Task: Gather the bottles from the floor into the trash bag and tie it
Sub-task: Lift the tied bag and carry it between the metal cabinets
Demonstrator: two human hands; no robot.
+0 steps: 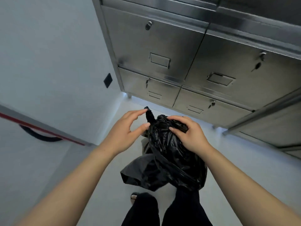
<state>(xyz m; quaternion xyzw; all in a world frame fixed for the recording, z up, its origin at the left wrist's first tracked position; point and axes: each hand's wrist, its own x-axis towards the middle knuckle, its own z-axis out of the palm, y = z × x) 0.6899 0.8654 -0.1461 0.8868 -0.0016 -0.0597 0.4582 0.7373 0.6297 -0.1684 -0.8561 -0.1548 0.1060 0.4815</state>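
A black trash bag (pixel 167 162) hangs in front of me above the pale floor, its top bunched together. My right hand (pixel 187 132) grips the gathered top of the bag from the right, fingers curled over the crumpled plastic. A twisted tail of the bag (pixel 149 114) sticks up at the left of the bunch. My left hand (pixel 127 128) pinches that tail between thumb and fingertips. The bag's contents are hidden; no bottles show on the floor.
A stainless steel cabinet (pixel 179 62) with locked drawers stands straight ahead, close to the bag. A white wall (pixel 57 62) with a black socket plate (pixel 108 80) runs along the left. My legs and one foot (pixel 134 197) are below the bag.
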